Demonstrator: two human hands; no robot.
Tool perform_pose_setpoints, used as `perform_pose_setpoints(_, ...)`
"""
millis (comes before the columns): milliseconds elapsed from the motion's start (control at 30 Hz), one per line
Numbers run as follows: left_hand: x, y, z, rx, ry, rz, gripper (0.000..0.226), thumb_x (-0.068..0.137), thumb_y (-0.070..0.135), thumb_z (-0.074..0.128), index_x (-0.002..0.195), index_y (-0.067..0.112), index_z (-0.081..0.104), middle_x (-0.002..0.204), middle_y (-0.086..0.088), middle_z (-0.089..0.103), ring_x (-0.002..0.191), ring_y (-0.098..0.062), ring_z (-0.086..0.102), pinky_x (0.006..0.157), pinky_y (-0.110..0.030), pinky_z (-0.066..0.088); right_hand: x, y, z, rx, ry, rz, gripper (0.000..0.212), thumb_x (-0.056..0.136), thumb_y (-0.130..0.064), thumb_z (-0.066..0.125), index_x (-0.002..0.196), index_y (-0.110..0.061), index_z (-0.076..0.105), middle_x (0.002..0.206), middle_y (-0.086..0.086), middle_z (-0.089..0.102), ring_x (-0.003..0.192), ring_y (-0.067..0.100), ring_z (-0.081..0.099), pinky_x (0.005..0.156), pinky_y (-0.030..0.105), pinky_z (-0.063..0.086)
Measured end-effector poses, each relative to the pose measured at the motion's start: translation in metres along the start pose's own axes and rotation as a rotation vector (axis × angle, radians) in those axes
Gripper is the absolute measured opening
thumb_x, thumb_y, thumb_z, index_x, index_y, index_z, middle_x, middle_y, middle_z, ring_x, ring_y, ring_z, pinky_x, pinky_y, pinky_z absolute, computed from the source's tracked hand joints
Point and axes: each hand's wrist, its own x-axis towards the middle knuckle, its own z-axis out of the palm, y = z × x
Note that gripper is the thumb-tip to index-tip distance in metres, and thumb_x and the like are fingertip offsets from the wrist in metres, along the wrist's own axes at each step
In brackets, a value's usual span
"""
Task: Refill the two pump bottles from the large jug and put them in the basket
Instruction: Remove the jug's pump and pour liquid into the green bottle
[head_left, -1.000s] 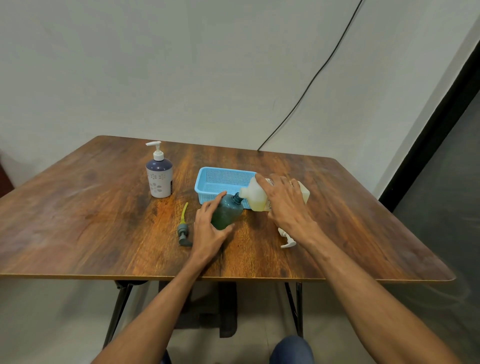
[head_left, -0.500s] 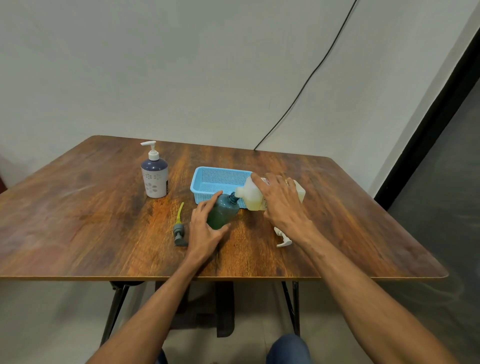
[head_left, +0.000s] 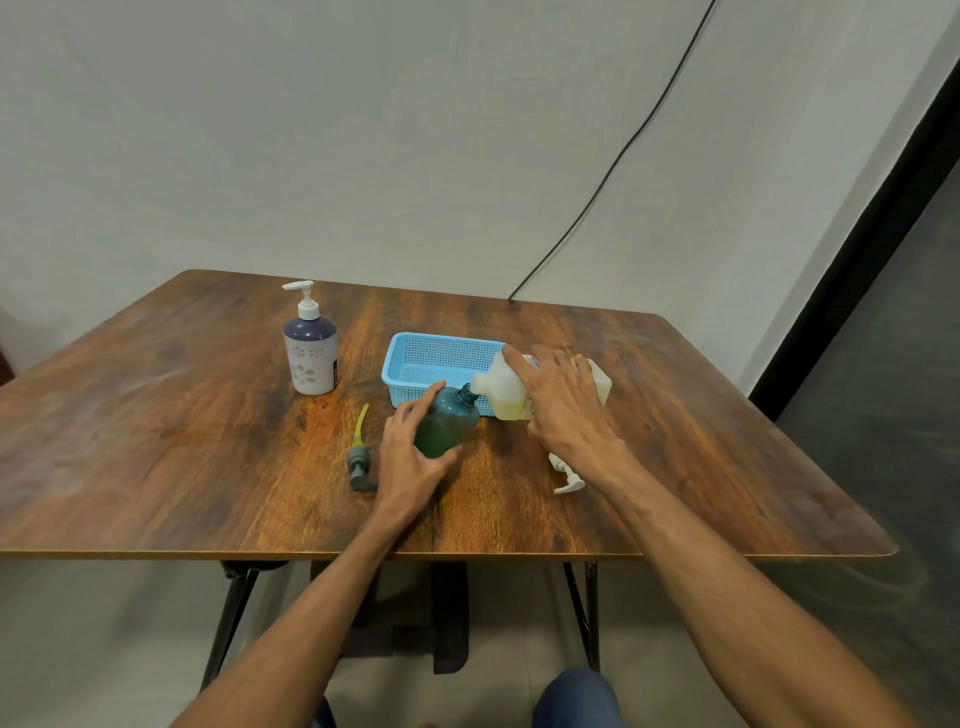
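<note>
My left hand (head_left: 410, 457) grips a dark green bottle (head_left: 445, 423) with no pump on it, tilted toward the right. My right hand (head_left: 563, 410) holds the large whitish jug (head_left: 506, 392) tipped on its side, its spout meeting the green bottle's open neck. The green bottle's grey pump with a yellow tube (head_left: 359, 457) lies on the table left of my left hand. A white pump head (head_left: 566, 475) lies under my right wrist. A blue-and-white pump bottle (head_left: 310, 353) stands upright at the left. The light blue basket (head_left: 431, 358) sits behind the green bottle.
Everything rests on a wooden table (head_left: 156, 441) against a pale wall. A black cable (head_left: 613, 166) runs down the wall to the table's far edge. A dark panel (head_left: 883, 312) stands at the right.
The hands, jug and green bottle keep the same pouring pose. The camera view has shifted slightly.
</note>
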Motion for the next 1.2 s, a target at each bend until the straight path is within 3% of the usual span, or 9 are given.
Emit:
perform_pose_setpoints(300,0.0007,0.0013,-0.0003,0.002,-0.007,0.007,0.089,0.077,0.017,0.084,0.152,0.035,0.039,0.132,0.015,0.046,0.124,-0.014,0.046,0.106,-0.044,0.048,0.0009,-0.0005,-0.0017,-0.005,-0.005,0.0,0.091,0.083,-0.021,0.077,0.157,-0.027,0.024,0.153,0.011,0.041,0.138,0.034,0.04,0.116,0.055,0.029)
perform_pose_setpoints(533,0.0001,0.0031,-0.0016,0.002,0.004,0.016,0.09,0.076,0.019,0.085,0.151,0.039,0.04,0.129,0.021,0.045,0.122,-0.012,0.046,0.105,-0.038,0.045,0.0014,0.0007,-0.0006,-0.001,-0.002,-0.002,0.092,0.081,-0.02,0.078,0.156,-0.028,0.025,0.152,0.011,0.041,0.138,0.034,0.041,0.115,0.056,0.029)
perform_pose_setpoints(667,0.0013,0.0034,-0.0013,-0.005,0.003,0.006,0.088,0.076,0.018,0.085,0.152,0.032,0.042,0.134,0.01,0.049,0.124,-0.016,0.048,0.106,-0.043,0.047,0.0021,0.0006,0.0014,-0.001,-0.004,-0.001,0.094,0.081,-0.02,0.079,0.156,-0.028,0.024,0.152,0.011,0.042,0.138,0.034,0.04,0.116,0.057,0.029)
perform_pose_setpoints(867,-0.0004,0.0039,-0.0017,0.0,0.011,0.01,0.088,0.077,0.019,0.085,0.151,0.031,0.041,0.132,0.014,0.045,0.125,-0.014,0.046,0.105,-0.034,0.043,0.003,0.0008,0.0024,-0.001,-0.006,0.002,0.095,0.08,-0.02,0.08,0.157,-0.028,0.024,0.152,0.011,0.041,0.138,0.034,0.04,0.117,0.057,0.028)
perform_pose_setpoints(1033,-0.0002,0.006,-0.0025,0.008,0.008,0.003,0.087,0.077,0.018,0.085,0.152,0.029,0.041,0.136,0.007,0.048,0.126,-0.016,0.047,0.104,-0.03,0.04,0.0033,0.0003,0.0026,0.009,-0.01,0.008,0.095,0.081,-0.021,0.08,0.157,-0.028,0.023,0.153,0.011,0.04,0.14,0.034,0.038,0.118,0.057,0.027)
perform_pose_setpoints(1133,-0.001,0.0066,-0.0025,0.005,0.011,0.009,0.087,0.077,0.017,0.084,0.151,0.034,0.04,0.133,0.013,0.045,0.125,-0.015,0.046,0.099,-0.016,0.035,0.0028,0.0003,0.0034,0.015,-0.002,0.013,0.096,0.08,-0.021,0.081,0.157,-0.028,0.024,0.152,0.012,0.042,0.14,0.034,0.039,0.117,0.057,0.028)
perform_pose_setpoints(1200,-0.0006,0.0065,-0.0027,-0.001,0.008,0.009,0.087,0.077,0.018,0.085,0.151,0.033,0.041,0.134,0.011,0.047,0.125,-0.015,0.047,0.1,-0.019,0.039,0.0029,0.0,0.004,0.018,-0.003,0.015,0.096,0.08,-0.021,0.081,0.157,-0.029,0.024,0.152,0.012,0.042,0.139,0.035,0.039,0.118,0.058,0.028)
